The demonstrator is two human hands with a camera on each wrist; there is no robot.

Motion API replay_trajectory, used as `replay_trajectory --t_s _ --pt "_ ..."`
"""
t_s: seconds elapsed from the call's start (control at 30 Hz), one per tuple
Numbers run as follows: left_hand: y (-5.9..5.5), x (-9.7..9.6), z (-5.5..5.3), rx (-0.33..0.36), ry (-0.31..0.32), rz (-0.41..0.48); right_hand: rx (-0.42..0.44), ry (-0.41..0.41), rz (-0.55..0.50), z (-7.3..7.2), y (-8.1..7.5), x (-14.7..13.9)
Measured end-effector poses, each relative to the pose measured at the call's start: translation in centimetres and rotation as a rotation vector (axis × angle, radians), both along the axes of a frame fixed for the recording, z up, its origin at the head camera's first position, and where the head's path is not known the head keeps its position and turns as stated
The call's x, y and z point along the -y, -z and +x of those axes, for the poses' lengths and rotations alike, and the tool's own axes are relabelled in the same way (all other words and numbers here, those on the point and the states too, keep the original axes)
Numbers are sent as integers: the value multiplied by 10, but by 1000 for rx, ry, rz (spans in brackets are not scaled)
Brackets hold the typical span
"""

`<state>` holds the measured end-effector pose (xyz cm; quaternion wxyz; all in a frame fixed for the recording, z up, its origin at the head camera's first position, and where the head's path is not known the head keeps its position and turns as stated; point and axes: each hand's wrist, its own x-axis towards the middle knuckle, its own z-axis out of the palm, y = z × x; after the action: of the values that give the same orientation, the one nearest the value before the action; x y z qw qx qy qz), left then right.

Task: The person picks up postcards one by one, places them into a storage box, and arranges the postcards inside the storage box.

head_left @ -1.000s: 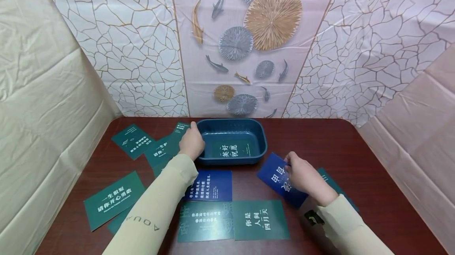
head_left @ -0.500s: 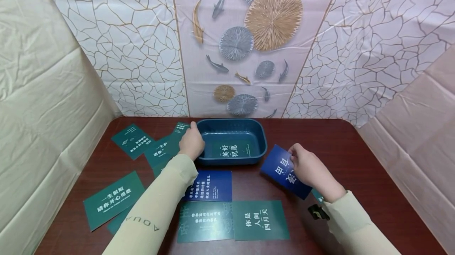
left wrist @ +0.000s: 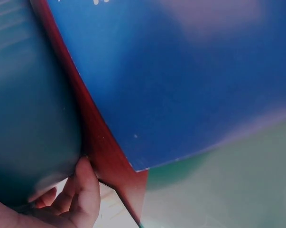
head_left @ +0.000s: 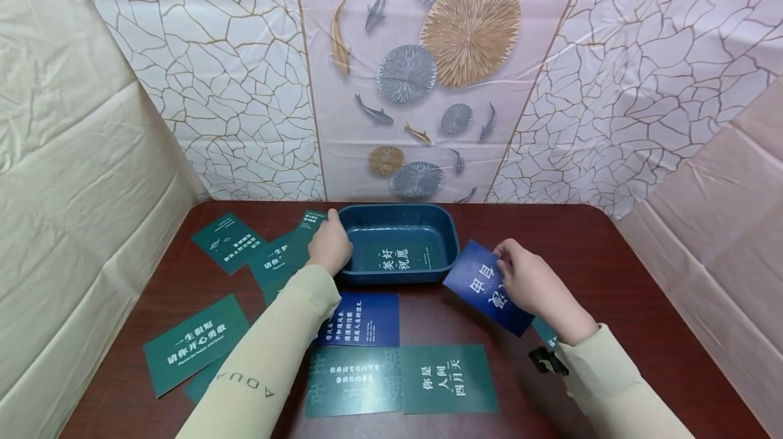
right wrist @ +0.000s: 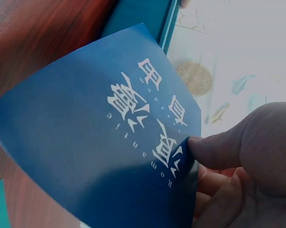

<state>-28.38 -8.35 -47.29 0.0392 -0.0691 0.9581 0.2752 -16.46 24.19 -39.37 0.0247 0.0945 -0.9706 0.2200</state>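
My left hand (head_left: 331,246) grips the left end of a dark teal rectangular basin (head_left: 397,277); in the left wrist view its fingers (left wrist: 87,190) curl against the basin's outer wall (left wrist: 33,109). Inside the basin lies a green card (head_left: 400,257) with white characters. Between thumb and fingers my right hand (head_left: 533,283) pinches a blue card (head_left: 483,283) by its edge. That blue card (right wrist: 86,123) is tilted above the table, just right of the basin's front corner, its white lettering facing the right wrist camera.
Another blue card (head_left: 373,320) lies before the basin, with two green cards (head_left: 449,378) nearer the front edge. Several green cards (head_left: 197,344) spread over the left side of the dark red table (head_left: 636,276). One green card (head_left: 544,331) is mostly hidden beneath the right forearm.
My right hand has lifted the blue card off the lower position and brought it slightly farther back. The left hand and basin have stayed in place.
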Motion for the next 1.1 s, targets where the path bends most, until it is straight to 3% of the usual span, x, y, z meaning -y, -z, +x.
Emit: replay_trajectory --t_s 0.27,0.67,1.1 --pt "-1 0 0 4 2 5 -21 2 -52 -3 -4 4" --pt "-1 0 1 1 5 6 -157 -22 -121 -9 -3 10" --pt "-2 0 2 3 5 9 -283 49 -220 -14 -5 16"
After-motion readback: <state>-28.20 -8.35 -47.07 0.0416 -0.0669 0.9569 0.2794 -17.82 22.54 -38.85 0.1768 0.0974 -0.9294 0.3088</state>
